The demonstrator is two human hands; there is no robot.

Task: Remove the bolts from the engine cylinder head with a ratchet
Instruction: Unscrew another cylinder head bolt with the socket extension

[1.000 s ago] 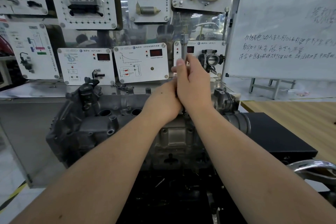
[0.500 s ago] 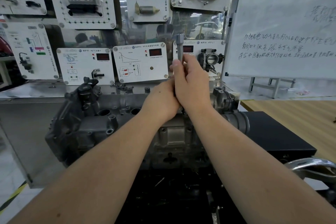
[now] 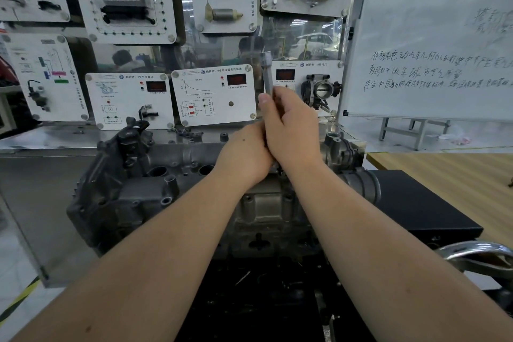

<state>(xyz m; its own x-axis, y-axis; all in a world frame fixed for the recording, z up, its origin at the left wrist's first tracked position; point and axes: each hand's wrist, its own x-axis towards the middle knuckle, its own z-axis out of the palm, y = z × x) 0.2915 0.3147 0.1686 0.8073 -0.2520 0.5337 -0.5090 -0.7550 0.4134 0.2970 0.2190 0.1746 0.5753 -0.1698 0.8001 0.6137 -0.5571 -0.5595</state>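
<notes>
The grey engine cylinder head (image 3: pixel 155 191) stands in front of me on a dark stand. My right hand (image 3: pixel 291 125) grips a long grey metal shaft with a wider head, seemingly a bolt (image 3: pixel 267 69), which points up above the engine's middle. The thumb lies along the shaft. My left hand (image 3: pixel 244 153) presses against the right hand from the left, just above the head's top surface. Its fingers are hidden behind the right hand. I see no ratchet handle; the shaft's lower end is hidden by both hands.
White training panels (image 3: pixel 213 94) with sensors stand right behind the engine. A throttle body (image 3: pixel 319 90) is mounted behind my right hand. A whiteboard (image 3: pixel 433 36) stands at the right, with a wooden table (image 3: pixel 449 175) and a black box (image 3: pixel 422 203) beneath it.
The shaft and my right hand have shifted slightly to the left, and the shaft's head now shows clearly. The left hand has stayed against the right.
</notes>
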